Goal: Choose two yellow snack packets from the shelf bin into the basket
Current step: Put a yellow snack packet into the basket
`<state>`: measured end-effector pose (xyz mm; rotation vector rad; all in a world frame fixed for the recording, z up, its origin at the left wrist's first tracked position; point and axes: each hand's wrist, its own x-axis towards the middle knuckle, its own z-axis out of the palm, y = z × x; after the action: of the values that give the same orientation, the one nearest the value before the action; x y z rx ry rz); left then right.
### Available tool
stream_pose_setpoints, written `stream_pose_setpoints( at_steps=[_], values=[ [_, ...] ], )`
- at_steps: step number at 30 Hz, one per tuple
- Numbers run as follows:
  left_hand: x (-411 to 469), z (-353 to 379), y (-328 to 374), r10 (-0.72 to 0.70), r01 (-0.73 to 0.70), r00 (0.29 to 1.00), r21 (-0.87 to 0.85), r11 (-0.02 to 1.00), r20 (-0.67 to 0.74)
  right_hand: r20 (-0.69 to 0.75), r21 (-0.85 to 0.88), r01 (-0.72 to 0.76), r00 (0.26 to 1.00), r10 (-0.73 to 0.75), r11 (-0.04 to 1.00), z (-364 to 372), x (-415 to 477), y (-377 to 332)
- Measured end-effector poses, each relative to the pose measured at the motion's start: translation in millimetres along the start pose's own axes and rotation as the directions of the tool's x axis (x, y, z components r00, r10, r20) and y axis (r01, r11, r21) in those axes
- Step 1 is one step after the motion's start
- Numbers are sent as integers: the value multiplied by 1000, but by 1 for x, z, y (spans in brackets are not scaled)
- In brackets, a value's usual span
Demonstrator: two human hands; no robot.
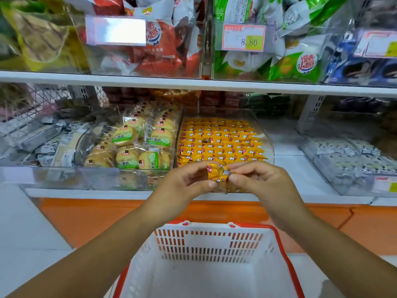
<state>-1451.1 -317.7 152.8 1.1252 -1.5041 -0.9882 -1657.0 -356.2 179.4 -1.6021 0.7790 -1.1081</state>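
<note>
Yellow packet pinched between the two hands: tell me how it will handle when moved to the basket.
Probably light: the left hand and right hand hold the yellow packet by fingertips alone. Its crinkled foil wrapper looks floppy and perhaps slippery. Not round, so it should hardly roll in the basket.

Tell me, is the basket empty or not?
Empty where visible: the basket shows only bare white floor. Left hand and right hand pinch a yellow packet outside it.

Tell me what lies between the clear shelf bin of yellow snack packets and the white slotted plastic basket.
In the head view: the left hand and right hand, both pinching a crinkled yellow snack packet; below them, the orange shelf base panel.
</note>
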Motion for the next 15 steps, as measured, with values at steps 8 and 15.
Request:
stream_pose_setpoints(
  at_steps=[8,15],
  values=[
    [-29,27,-62,-240,229,971,216,949,25,239,-141,-425,862,447,894,17,-38,83],
    [-79,43,-166,-442,385,896,550,741,-32,97,-541,-515,747,658,665,22,-82,216]
  ],
)
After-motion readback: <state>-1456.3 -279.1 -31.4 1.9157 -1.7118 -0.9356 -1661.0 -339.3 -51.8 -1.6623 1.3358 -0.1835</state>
